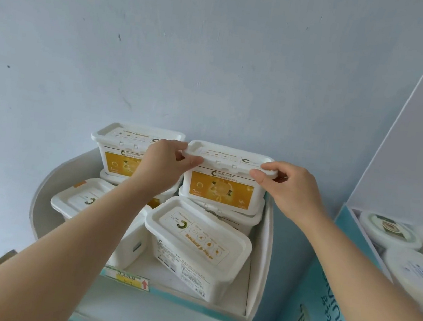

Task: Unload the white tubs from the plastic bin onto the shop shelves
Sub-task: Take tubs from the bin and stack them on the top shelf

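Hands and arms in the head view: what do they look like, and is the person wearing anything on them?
The left forearm and right forearm are bare to the frame edge; no sleeves show. The left hand and right hand carry no gloves, rings, watch or bands that I can see.

White tubs (225, 182) are faced with yellow-orange labels, shelf (261, 246) is white, wall (165, 48) pale blue, neighbouring stand (320, 307) light blue.
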Action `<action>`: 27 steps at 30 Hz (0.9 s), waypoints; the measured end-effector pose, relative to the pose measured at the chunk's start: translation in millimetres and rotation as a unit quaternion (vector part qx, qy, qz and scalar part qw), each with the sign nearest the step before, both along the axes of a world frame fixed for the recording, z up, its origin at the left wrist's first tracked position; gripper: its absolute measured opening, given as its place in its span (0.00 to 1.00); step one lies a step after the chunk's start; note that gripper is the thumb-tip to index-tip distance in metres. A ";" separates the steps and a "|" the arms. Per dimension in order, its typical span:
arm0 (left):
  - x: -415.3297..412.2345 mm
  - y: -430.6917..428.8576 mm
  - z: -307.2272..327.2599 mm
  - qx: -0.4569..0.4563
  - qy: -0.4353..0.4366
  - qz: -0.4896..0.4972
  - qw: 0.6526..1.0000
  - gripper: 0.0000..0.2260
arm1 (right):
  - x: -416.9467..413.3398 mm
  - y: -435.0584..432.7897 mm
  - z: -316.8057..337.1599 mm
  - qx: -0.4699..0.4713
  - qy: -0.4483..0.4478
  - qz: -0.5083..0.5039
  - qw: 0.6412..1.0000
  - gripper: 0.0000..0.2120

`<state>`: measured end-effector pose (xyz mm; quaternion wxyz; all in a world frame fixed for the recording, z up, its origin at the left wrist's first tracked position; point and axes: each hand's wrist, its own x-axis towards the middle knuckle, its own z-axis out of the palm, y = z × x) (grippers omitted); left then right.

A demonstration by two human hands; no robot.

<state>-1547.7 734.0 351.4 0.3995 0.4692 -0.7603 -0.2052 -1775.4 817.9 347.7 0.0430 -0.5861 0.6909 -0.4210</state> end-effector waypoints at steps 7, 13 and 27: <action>6.7 1.0 -11.8 -0.010 0.008 0.008 1.000 0.27 | 20.4 10.3 -0.5 0.021 0.014 -0.026 0.999 0.23; 21.6 22.9 -3.4 -0.058 -0.067 0.006 0.996 0.21 | 48.3 41.1 5.9 0.030 0.134 -0.092 0.986 0.28; 2.0 161.5 -70.2 -0.219 -0.169 -0.247 0.928 0.18 | 83.3 229.3 -68.3 0.093 0.175 -0.182 0.963 0.21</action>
